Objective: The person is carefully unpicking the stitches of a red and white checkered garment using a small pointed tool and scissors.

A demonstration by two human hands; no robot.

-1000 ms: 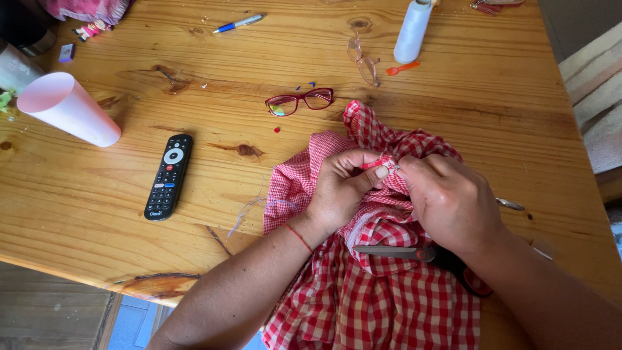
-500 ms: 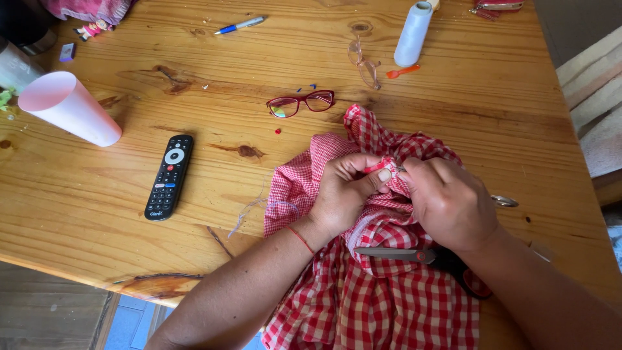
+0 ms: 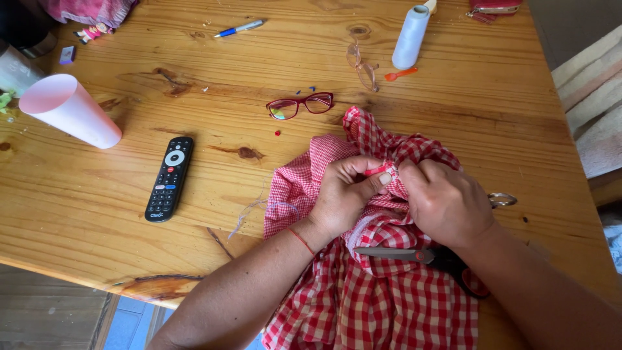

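1. Wooden bench (image 3: pixel 453 84): carries every item listed; knots and scuffs show on the surface.
2. Red-and-white checked cloth (image 3: pixel 389 304): bunched beneath both hands and trailing toward the person, over the bench edge.
3. Left hand (image 3: pixel 346 194): closed, thumb and fingers pinching a fold of the cloth together with a small red item (image 3: pixel 377 170) at the fingertips; what the item is cannot be told.
4. Right hand (image 3: pixel 447 201): closed on the same fold, knuckles touching the left hand's fingertips.
5. Pink cup (image 3: pixel 68 110): on its side, far to the left of the left hand.
6. Black remote control (image 3: pixel 169 178): flat on the bench, well left of the left hand.
7. Scissors (image 3: pixel 414 256): lying on the cloth just below the right hand, blades closed and pointing left.
8. White thread cone (image 3: pixel 411 35): upright, well beyond both hands.
9. Red-framed glasses (image 3: pixel 299 105): beyond the left hand, near the cloth's upper edge.
10. Blue-and-white pen (image 3: pixel 240 28): far beyond the left hand.
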